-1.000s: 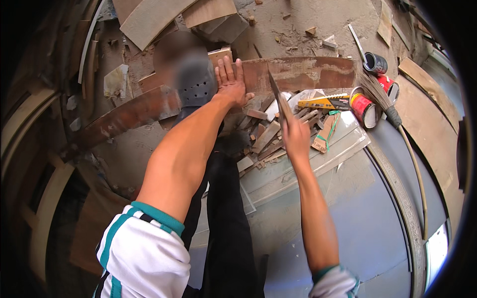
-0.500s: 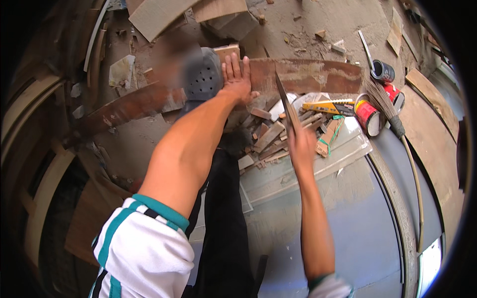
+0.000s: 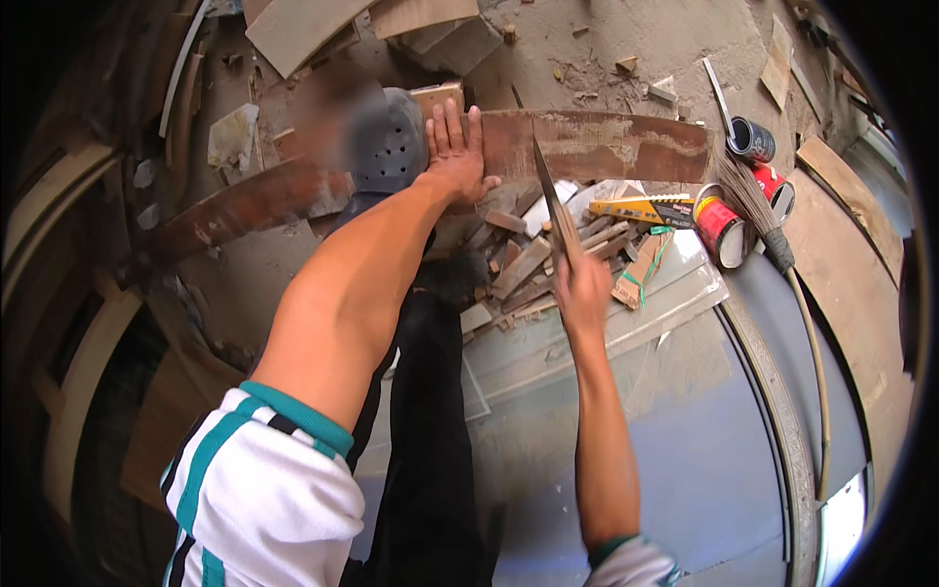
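Observation:
A long reddish-brown wooden board point(image 3: 626, 147) lies across the view, its surface worn and patchy. On it rests my left hand point(image 3: 456, 157), palm down with fingers stretched out, beside a dark perforated clog point(image 3: 389, 142) worn on a foot that also bears on the board. My right hand point(image 3: 584, 293) is wrapped round the handle of a handsaw point(image 3: 546, 181). The narrow blade slants across the board to the right of my left hand, its tip showing past the far edge. Part of the blade is hidden at the board.
Several wood offcuts point(image 3: 523, 266) lie heaped under the board, near a yellow-and-black package point(image 3: 636, 209). Tins point(image 3: 719, 230) and a twig broom point(image 3: 773, 235) stand to the right. Glass or smooth grey sheets point(image 3: 665, 391) lie nearer me. Wood scraps point(image 3: 303, 34) litter the far floor.
The whole view has shifted slightly. My right hand and the saw have moved a little, with the blade still across the board. My left hand stays flat on the board.

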A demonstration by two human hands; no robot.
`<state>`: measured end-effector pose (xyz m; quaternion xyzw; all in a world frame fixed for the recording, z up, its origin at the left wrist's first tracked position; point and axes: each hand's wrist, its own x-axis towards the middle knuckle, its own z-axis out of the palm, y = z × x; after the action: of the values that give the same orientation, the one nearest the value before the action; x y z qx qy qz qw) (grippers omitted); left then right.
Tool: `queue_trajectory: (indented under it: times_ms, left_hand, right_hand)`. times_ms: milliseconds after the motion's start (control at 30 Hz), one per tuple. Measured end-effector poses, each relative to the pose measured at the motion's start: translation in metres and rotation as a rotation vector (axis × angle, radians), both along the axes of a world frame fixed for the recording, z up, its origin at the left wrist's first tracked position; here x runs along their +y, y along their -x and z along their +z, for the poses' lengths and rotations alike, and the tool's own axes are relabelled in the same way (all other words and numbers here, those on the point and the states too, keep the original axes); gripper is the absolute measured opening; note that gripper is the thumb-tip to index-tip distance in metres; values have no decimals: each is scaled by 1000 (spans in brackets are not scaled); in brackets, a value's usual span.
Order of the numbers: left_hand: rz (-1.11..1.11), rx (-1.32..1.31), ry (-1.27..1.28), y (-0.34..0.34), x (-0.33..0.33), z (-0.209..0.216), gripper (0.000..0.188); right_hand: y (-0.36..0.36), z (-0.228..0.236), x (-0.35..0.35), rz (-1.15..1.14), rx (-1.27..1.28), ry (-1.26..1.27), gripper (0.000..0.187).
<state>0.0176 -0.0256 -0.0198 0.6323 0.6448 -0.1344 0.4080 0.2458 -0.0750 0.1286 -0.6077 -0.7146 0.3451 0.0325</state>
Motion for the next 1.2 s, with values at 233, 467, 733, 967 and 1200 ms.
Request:
queue_trajectory:
  times_ms: [233, 467, 733, 967, 1200]
  left_hand:
    - [19, 21, 77, 7, 1, 0, 127]
    - [-26, 65, -31, 6, 6, -9, 127]
    - [-23, 18, -245, 14, -13, -27, 131]
    - [91, 21, -485, -6, -7, -5, 114]
    - [-253, 199, -573, -90, 1, 4, 88]
  right_hand:
    - [-6, 83, -70, -81, 110, -31, 24]
    - [-70, 106, -123, -888, 110, 270, 35]
    - [-129, 126, -128, -926, 607, 636, 44]
    - [-82, 121, -176, -1049, 648, 490, 35]
    - [-36, 134, -245, -1347, 792, 427, 32]
